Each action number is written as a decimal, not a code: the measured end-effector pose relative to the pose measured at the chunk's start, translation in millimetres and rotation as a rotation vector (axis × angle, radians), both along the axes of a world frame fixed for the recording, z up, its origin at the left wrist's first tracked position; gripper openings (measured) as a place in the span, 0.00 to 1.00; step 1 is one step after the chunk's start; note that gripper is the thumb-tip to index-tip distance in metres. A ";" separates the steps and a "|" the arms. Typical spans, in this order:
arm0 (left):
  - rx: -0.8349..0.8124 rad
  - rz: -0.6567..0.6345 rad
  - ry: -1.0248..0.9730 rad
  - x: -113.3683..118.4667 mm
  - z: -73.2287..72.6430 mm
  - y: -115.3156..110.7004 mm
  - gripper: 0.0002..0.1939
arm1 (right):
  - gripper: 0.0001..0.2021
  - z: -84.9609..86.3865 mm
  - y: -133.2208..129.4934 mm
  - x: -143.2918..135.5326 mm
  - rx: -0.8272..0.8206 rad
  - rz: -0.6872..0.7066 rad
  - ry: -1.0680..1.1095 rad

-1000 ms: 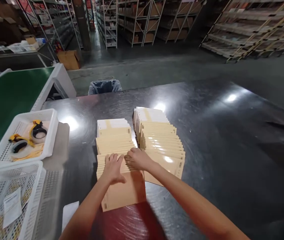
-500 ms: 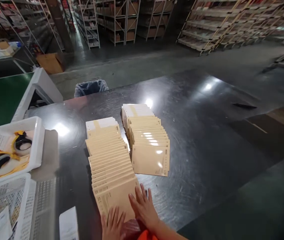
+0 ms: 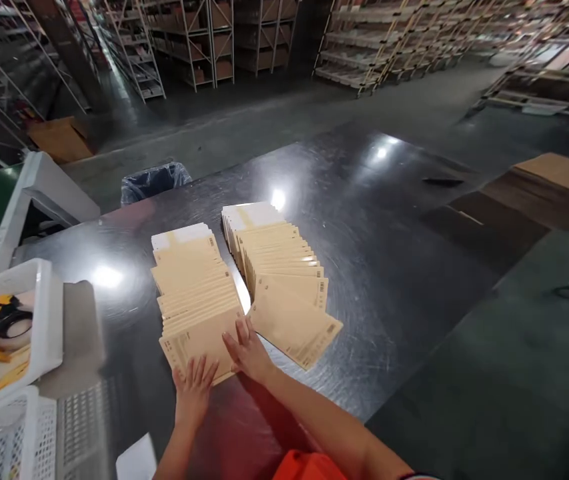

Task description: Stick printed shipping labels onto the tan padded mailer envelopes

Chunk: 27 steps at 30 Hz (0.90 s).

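Two overlapping rows of tan padded envelopes lie fanned out on the dark metal table. On the nearest envelope of the left row (image 3: 204, 337), my left hand (image 3: 194, 387) rests at the front edge, fingers spread. My right hand (image 3: 248, 350) lies at the right edge of that same envelope, its fingers apart. Just right of it, the nearest envelope of the right row (image 3: 294, 323) sits turned askew over the ones behind. White envelopes (image 3: 181, 235) show at the far end of the left row, and more white envelopes (image 3: 251, 215) at the far end of the right one.
Left of the rows, a white plastic basket (image 3: 54, 320) holds tape dispensers, with a second perforated basket (image 3: 47, 427) nearer. A lined bin (image 3: 157, 183) stands beyond the table edge. Flat cardboard (image 3: 564, 175) lies at right. A dark flat object (image 3: 443, 181) is on the far table.
Both hands have moved farther onto the table with the left row's near end. The front envelope of the right row has turned askew. The view has shifted right.
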<state>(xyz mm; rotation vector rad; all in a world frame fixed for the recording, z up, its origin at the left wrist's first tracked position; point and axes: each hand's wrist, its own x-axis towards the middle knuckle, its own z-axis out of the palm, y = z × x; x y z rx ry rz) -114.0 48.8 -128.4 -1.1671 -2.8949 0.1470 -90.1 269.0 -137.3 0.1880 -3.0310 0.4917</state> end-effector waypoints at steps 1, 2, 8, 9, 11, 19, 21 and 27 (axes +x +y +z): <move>0.007 -0.001 -0.013 -6.9 4.1 2.7 0.25 | 0.47 5.7 3.9 -3.7 -0.003 -0.002 0.004; 0.019 -0.002 -0.026 -11.8 8.2 5.7 0.24 | 0.45 11.5 9.0 -3.6 -0.001 -0.013 0.004; 0.102 0.066 0.009 -3.7 11.6 21.7 0.28 | 0.39 27.9 40.7 55.5 0.199 -0.597 -0.122; 0.124 0.084 0.032 -0.6 7.4 23.3 0.27 | 0.43 28.1 44.4 64.0 0.218 -0.742 -0.202; 0.158 0.105 0.077 2.9 -2.0 25.3 0.22 | 0.52 29.5 52.1 72.7 0.162 -1.030 -0.391; 0.144 0.106 0.197 0.3 -14.1 25.7 0.15 | 0.48 61.7 128.0 72.2 0.153 -0.881 -0.294; 0.130 0.110 0.199 -1.4 -15.4 26.8 0.14 | 0.45 68.7 159.5 63.9 0.216 -0.635 -0.218; 0.066 0.141 0.156 -19.5 -15.1 37.4 0.14 | 0.44 64.6 213.6 1.1 0.253 -0.247 -0.188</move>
